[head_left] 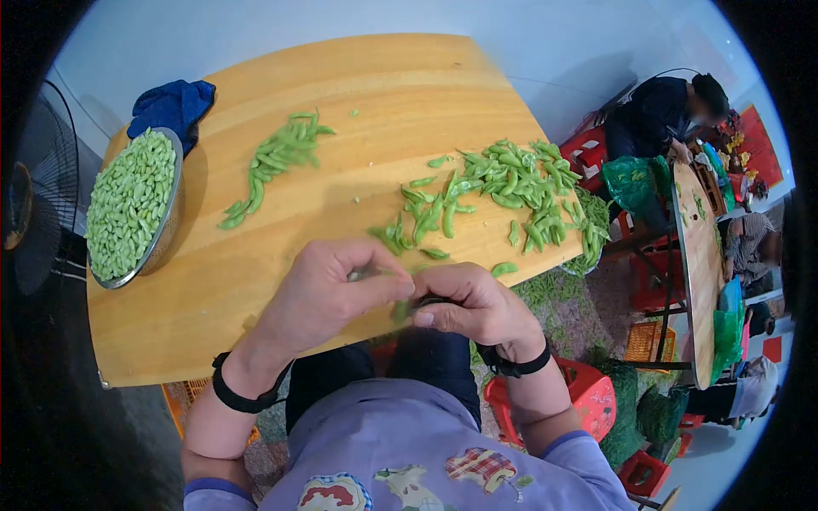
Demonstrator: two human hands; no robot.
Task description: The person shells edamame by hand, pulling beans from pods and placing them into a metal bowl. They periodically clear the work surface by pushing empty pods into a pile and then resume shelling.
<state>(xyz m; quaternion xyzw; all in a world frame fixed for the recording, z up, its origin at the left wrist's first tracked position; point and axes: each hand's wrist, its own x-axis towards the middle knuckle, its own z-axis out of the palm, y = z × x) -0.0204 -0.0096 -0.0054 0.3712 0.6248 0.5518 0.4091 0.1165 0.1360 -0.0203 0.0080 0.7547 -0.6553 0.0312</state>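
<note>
My left hand (336, 285) is closed, its thumb and fingertips pinched together. Pale green shelled beans (361, 274) show inside its curled fingers. Against it, my right hand (473, 302) is closed too, thumb pressed to the fingers. A blurred green bean pod (401, 310) hangs at the right fingertips, mostly hidden. Just beyond the hands lies a spread heap of full green pods (511, 175). A smaller group of pods (277, 155) rests farther left on the wooden table (358, 94). At the left end stands a metal bowl (167, 240) heaped with shelled beans (128, 200).
A blue cloth (173, 111) lies behind the bowl. Left of the table is a black fan (38, 196). More pods (592, 226) fill a container by the right edge. Red stools (588, 396) and scattered greens cover the floor; people sit around another table (697, 272).
</note>
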